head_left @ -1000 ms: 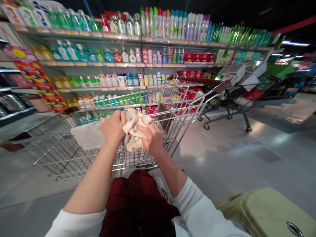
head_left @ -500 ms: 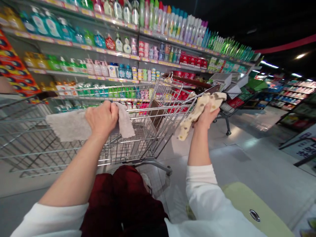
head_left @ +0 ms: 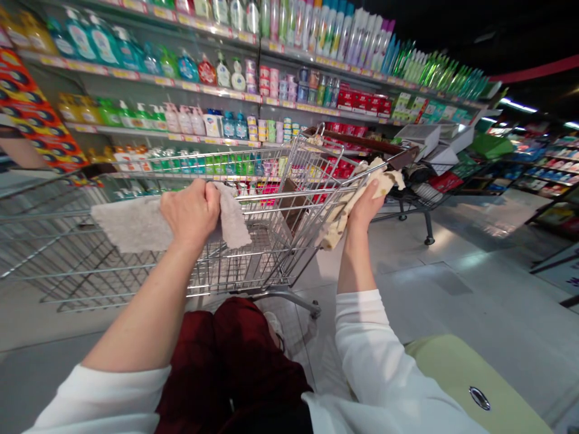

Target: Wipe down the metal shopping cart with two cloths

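A metal shopping cart point(head_left: 253, 253) stands across in front of me. My left hand point(head_left: 192, 211) is closed in a fist over its near top rail, gripping a light grey cloth point(head_left: 126, 223) whose ends hang down on both sides of the hand. My right hand point(head_left: 365, 205) holds a cream cloth with brown spots point(head_left: 337, 223) against the slanted bars near the cart's handle end. Its thumb lies on top of the cloth, and the other fingers are mostly hidden.
Beyond the cart run shelves point(head_left: 217, 90) of pump bottles, jars and spray cans. A second cart point(head_left: 425, 193) loaded with boxes stands at right. A pale green case point(head_left: 470, 386) is close by my right side. Part of a person's arm point(head_left: 20, 147) shows at far left.
My right hand has moved slightly left and up with the spotted cloth, bringing it against the cart's bars. My left hand still grips the grey cloth at the rail. The view has shifted a little.
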Motion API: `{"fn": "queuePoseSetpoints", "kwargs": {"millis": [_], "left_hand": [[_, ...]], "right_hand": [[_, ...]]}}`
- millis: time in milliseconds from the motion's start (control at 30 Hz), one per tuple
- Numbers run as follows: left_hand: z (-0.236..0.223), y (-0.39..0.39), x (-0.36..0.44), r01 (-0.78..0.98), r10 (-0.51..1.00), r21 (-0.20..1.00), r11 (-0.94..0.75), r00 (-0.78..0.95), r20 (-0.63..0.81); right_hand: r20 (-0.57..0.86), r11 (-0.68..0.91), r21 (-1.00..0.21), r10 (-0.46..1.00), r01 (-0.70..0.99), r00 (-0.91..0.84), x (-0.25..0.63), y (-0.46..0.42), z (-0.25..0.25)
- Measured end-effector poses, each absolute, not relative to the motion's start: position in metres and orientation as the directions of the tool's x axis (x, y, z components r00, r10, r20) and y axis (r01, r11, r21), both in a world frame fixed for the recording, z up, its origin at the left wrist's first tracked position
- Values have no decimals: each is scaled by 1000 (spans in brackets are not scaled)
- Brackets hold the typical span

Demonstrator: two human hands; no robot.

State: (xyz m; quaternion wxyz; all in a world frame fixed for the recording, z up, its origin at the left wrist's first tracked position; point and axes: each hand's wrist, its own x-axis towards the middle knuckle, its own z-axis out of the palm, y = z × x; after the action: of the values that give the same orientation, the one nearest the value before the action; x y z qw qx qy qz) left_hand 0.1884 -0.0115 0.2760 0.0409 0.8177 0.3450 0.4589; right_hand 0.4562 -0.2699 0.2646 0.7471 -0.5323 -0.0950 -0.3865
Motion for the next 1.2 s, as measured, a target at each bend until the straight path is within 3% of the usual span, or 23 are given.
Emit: {"fn": "queuePoseSetpoints", "kwargs": {"millis": [233,433,600,733,833,900,1067,1200], "left_hand": [[276,-13,188,516,595,380,-768,355,721],[275,-14,187,501,591,386,-775,359,722],[276,-15,187,550,559,302,-778,388,733],[275,-17,189,564,523,251,-787,395,755],[275,-19,190,552,514,254,-794,388,765],[275,-20,190,543,522,270,-795,388,760],[276,-21,192,523,569,338,-783,381,729],[275,-20,192,471,597,408,-782,378,708]], "right_hand": [[585,124,-696,-473,707,659,450,-269,253],[550,309,-669,-407,676,730,461,-275,250],[485,419,-649,-415,635,770,461,-276,266],[346,374,-717,-542,589,766,463,-281,276],[329,336,-742,-570,580,753,457,-284,267],[381,293,-751,-538,591,752,447,-281,253],[520,11,-814,-435,581,735,427,-257,209],[563,-38,-797,-407,603,719,427,-244,183]]}}
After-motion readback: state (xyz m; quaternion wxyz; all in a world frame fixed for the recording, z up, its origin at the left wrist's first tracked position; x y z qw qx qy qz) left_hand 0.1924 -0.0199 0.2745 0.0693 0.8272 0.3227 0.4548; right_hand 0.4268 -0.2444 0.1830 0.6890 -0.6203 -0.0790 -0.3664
